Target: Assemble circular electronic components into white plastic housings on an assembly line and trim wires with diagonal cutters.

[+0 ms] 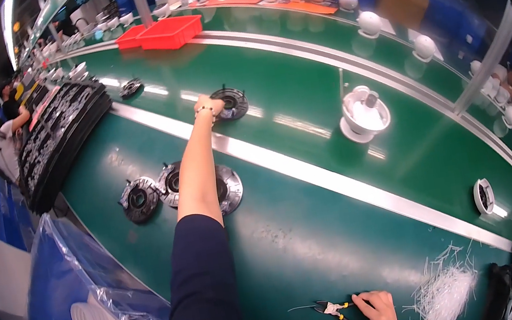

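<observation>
My left arm stretches far across the bench, and my left hand grips the near-left rim of a black round plastic part on the green belt. Low in the picture, my right hand is closed around the handles of diagonal cutters with black and yellow grips. A thin strip lies by the cutters' jaws. Beneath my left forearm are more black round parts; one shows fully, while another with a silvery rim is partly hidden by the arm.
White thin offcuts are heaped at right. A white bowl-shaped housing stands on the belt, with a red bin beyond. Stacked black trays rise at left, above a plastic-lined blue bin holding white rings. Other people work along the line.
</observation>
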{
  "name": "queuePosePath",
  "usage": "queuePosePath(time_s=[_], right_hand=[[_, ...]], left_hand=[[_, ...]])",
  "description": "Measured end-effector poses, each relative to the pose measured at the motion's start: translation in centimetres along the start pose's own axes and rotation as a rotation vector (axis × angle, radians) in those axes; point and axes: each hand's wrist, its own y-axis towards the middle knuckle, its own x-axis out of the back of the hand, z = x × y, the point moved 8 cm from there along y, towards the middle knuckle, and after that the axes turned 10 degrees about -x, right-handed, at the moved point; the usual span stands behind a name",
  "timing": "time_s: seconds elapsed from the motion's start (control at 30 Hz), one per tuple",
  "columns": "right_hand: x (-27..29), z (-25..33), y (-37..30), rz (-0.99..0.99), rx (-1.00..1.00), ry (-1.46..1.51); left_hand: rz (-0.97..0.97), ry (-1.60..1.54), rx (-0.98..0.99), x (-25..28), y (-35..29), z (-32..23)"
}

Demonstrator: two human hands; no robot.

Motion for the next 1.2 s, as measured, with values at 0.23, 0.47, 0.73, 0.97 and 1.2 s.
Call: queuePosePath(time_s=[0.23, 0.47, 0.73, 0.97, 1.2], right_hand=[[1.3, -0.6, 0.0, -0.016, 0.059, 0.003], [-0.2, 1.2, -0.1, 0.148, 0.173, -0.054], [-0.1, 0.8, 0.7, 0.127, 0.288, -0.256], [-2.3, 8.7, -1.7, 0.077, 0.574, -0.123], [-13.6, 15.0, 0.0, 0.268, 0.616, -0.219]], left_hand=[[0.291, 0.284, -0.168, 8.3, -1.3, 3.4], [0.210, 0.463, -0.301, 19.0, -6.8, 9.2], [0.091, 0.489, -0.757, 34.0, -30.0, 1.6], [-0.079, 0.815, 0.072, 51.9, -44.9, 32.1], [0.507, 0.829, 0.554, 41.3, -41.6, 49.9]])
